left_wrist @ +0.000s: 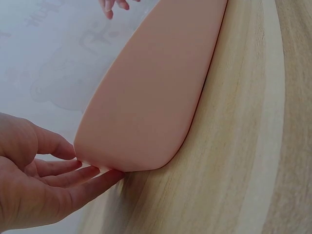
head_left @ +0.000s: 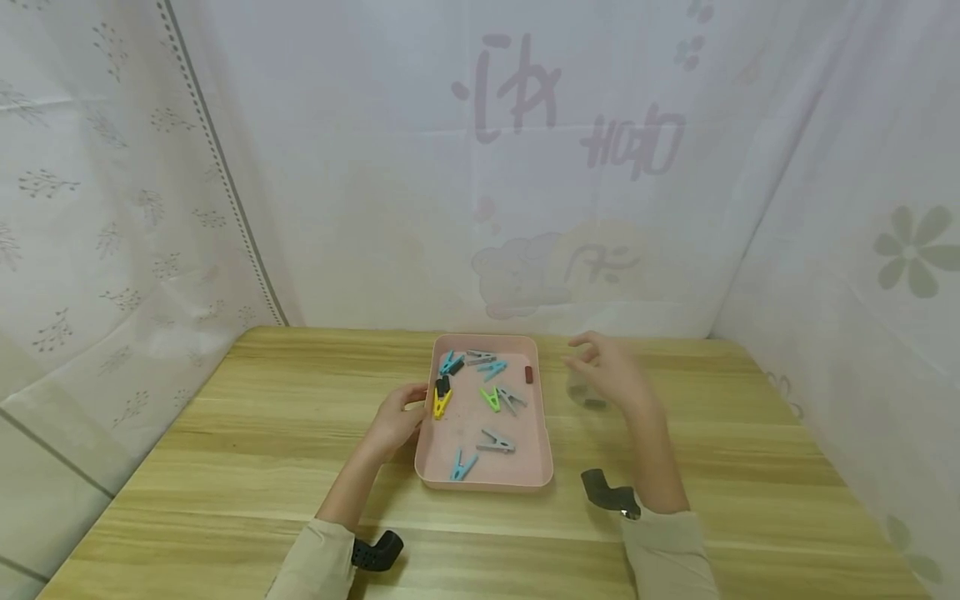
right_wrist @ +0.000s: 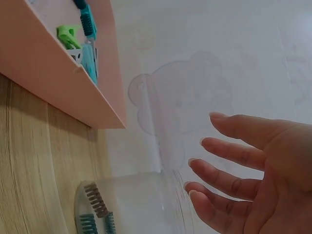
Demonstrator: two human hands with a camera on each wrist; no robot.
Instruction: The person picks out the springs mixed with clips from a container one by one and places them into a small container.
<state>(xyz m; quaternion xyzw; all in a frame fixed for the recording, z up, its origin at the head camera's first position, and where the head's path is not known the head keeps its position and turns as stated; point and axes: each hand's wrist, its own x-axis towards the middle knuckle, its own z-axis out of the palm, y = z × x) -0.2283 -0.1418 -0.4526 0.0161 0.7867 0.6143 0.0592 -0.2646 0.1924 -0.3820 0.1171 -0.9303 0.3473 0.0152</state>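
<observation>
A pink tray [head_left: 517, 421] lies mid-table and holds several clothespins, among them a yellow one [head_left: 441, 404], a green one [head_left: 490, 398] and a grey one [head_left: 496, 442]. My left hand [head_left: 401, 412] rests against the tray's left side; in the left wrist view its straight fingers [left_wrist: 92, 178] touch the lower edge of the tray [left_wrist: 156, 97]. My right hand [head_left: 609, 371] hovers with spread fingers [right_wrist: 229, 178] just over a clear jar [head_left: 583, 393], apart from it. The jar [right_wrist: 141, 204] has a few clothespins [right_wrist: 95, 201] inside.
A small dark red piece [head_left: 528, 374] lies at the tray's far right. White patterned curtains [head_left: 480, 167] close in the wooden table [head_left: 262, 433] at the back and on both sides. Black wrist mounts [head_left: 607, 493] sit on both sleeves.
</observation>
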